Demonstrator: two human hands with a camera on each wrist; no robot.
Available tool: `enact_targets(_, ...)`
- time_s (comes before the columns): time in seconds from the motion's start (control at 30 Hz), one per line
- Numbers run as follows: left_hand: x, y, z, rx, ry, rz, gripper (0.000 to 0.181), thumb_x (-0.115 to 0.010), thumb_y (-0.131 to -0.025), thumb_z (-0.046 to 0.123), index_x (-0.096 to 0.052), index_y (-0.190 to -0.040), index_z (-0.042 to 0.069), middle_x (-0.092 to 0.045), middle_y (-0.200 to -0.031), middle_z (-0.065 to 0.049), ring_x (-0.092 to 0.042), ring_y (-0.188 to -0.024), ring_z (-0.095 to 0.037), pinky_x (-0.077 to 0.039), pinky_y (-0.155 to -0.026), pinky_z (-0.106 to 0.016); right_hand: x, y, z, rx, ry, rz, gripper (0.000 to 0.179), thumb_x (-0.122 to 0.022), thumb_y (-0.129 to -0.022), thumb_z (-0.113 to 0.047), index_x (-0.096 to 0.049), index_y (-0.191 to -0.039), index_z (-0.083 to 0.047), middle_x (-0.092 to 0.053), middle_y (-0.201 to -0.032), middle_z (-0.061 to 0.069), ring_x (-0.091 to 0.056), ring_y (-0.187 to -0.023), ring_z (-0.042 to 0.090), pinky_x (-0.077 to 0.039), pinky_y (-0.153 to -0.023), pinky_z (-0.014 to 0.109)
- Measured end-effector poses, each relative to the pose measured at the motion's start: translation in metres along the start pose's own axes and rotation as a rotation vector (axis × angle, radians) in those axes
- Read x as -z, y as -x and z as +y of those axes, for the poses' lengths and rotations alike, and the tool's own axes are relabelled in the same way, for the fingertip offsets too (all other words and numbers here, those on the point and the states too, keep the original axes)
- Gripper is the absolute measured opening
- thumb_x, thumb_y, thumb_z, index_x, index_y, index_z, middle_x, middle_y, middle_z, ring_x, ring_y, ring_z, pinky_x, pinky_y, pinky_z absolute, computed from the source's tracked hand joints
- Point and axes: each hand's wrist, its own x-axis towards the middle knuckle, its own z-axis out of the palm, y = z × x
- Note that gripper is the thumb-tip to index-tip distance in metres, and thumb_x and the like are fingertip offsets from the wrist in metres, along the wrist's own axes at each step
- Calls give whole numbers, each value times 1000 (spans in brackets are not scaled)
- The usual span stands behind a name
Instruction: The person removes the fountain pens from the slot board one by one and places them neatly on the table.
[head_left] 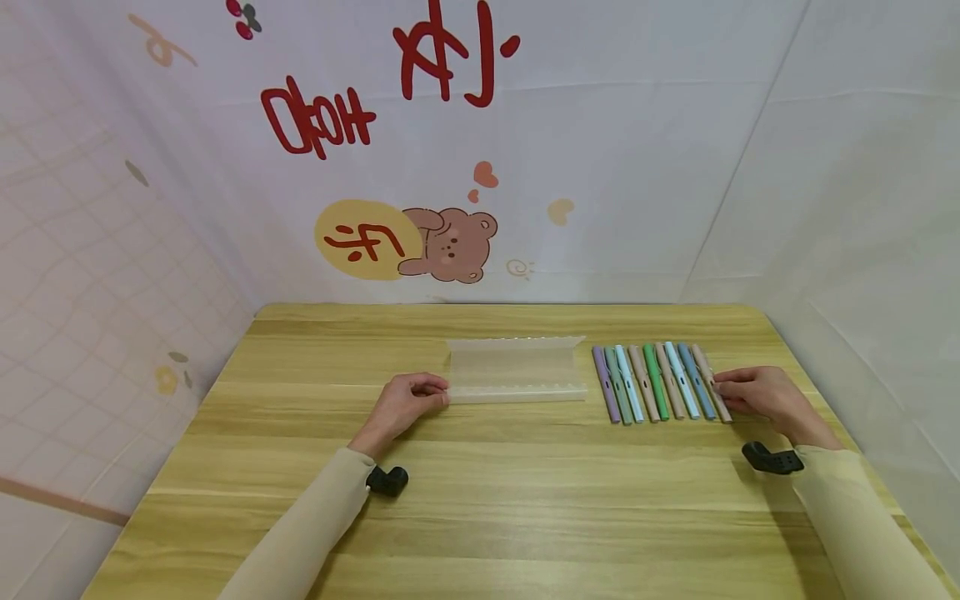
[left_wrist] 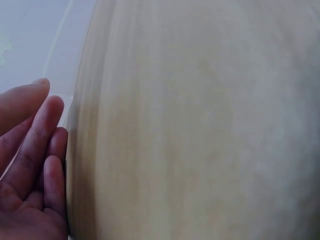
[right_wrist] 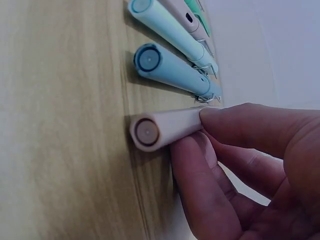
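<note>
A translucent plastic case (head_left: 513,367) lies with its lid folded back on the wooden table. At its left end, my left hand (head_left: 405,408) holds the corner between thumb and fingers; in the left wrist view the thumb and fingers (left_wrist: 35,135) are close together at the edge. To the right of the case, several capped pens lie side by side in a row, among them a purple pen (head_left: 606,385) and a green pen (head_left: 656,382). My right hand (head_left: 765,400) pinches the rightmost one, a pinkish-beige pen (right_wrist: 167,129), beside a blue pen (right_wrist: 172,72).
The wooden table (head_left: 510,500) runs back to a white cloth wall (head_left: 630,167) printed with red characters and a bear. Similar cloth hangs along both sides. A black wrist strap (head_left: 772,458) sits on each forearm.
</note>
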Motion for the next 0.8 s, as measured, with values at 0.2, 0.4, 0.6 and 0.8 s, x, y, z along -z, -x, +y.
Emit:
enact_targets(0.2, 1, 1, 1, 1, -1, -2, 20, -79, -93, 18, -77, -111, 9, -76, -101, -1, -67, -93, -16, -50, -86, -35, -3, -4, 0, -2, -35, 4, 49, -59, -105, -10, -47, -136, 26, -71, -113, 14, -70, -86, 1, -60, -77, 28)
enact_targets(0.4, 2, 3, 0, 16, -10, 11, 19, -79, -93, 17, -77, -111, 10, -75, -100, 0, -67, -93, -16, -50, -85, -34, -5, -6, 0, -8, -56, 2, 50, -59, -106, -12, -47, -136, 26, -71, -114, 12, -70, -87, 0, -60, -78, 27)
enact_targets(0.6, -1, 4, 0, 6, -3, 10, 20, -78, -94, 16, -77, -112, 8, -75, -100, -1, -67, -92, -17, -51, -84, -33, -5, -1, 2, -6, -44, 22, 52, -55, -108, -16, -46, -135, 28, -72, -115, 15, -69, -86, -2, -59, -77, 26)
enact_targets(0.8, 0, 6, 3, 1, 20, -33, 27, -77, -95, 17, -75, -119, 6, -75, -102, -4, -68, -94, -17, -51, -84, -30, -6, 14, -1, 2, 90, 93, 61, -50, -110, -28, -45, -139, 25, -71, -110, 16, -68, -84, 3, -59, -75, 26)
